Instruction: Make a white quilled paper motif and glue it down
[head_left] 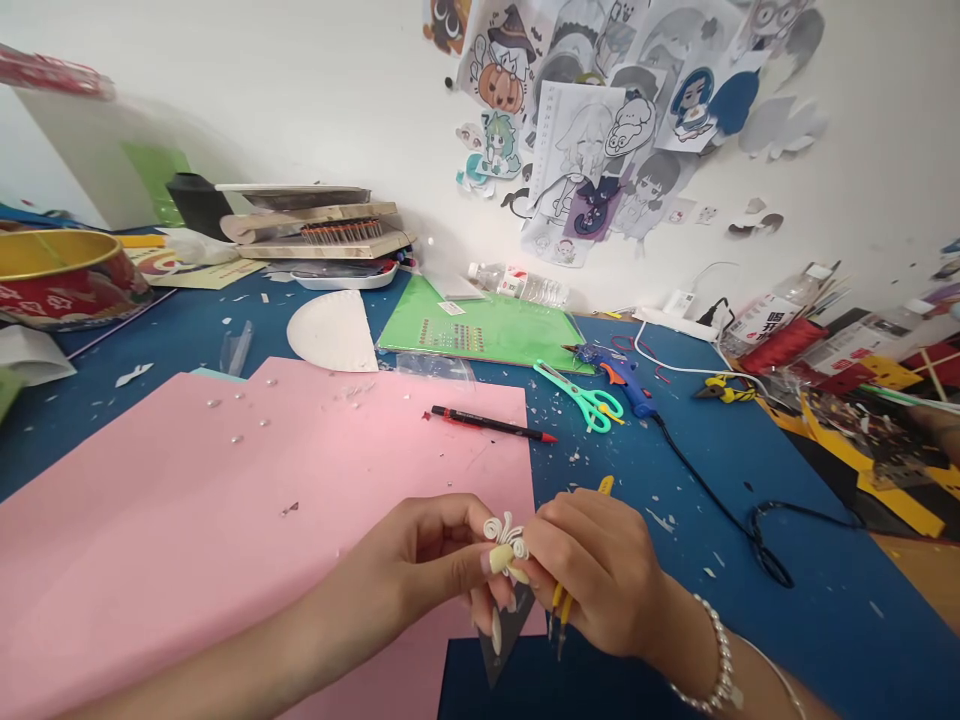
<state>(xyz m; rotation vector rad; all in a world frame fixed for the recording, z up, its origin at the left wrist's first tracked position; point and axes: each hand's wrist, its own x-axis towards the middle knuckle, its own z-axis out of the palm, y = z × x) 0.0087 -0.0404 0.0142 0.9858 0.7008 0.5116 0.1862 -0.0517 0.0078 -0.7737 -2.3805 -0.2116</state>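
While the left hand (427,565) and right hand (600,580) meet near the blue tabletop's (825,600) front edge, both hands' fingers pinch a small white curled-paper ornament (506,530); yellow-handled tweezers (561,610) sit clamped in the right.

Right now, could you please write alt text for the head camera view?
Two hands, left hand and right hand, pinch a small white coiled paper piece above a pink sheet on a blue table. The right hand also holds yellow tweezers. Behind lie a pen and teal scissors.

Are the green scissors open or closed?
Closed. The green scissors lie flat on the blue table with both blades together in one point, beside the blue glue gun.
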